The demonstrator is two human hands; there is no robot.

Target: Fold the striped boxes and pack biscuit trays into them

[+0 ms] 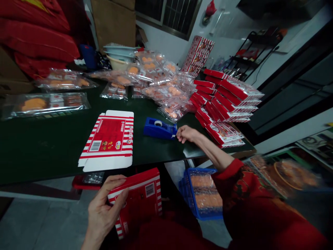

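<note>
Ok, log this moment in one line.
left hand holds red striped carton | right hand at blue tape dispenser | flat carton blank

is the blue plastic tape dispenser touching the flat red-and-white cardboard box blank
No, the blue plastic tape dispenser sits apart from the flat red-and-white cardboard box blank, with dark green tabletop between them.

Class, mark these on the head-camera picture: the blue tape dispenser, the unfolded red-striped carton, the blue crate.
blue tape dispenser (153, 130), head view, on its body
unfolded red-striped carton (109, 140), head view, on its red panel
blue crate (201, 170), head view, on its rim
</note>
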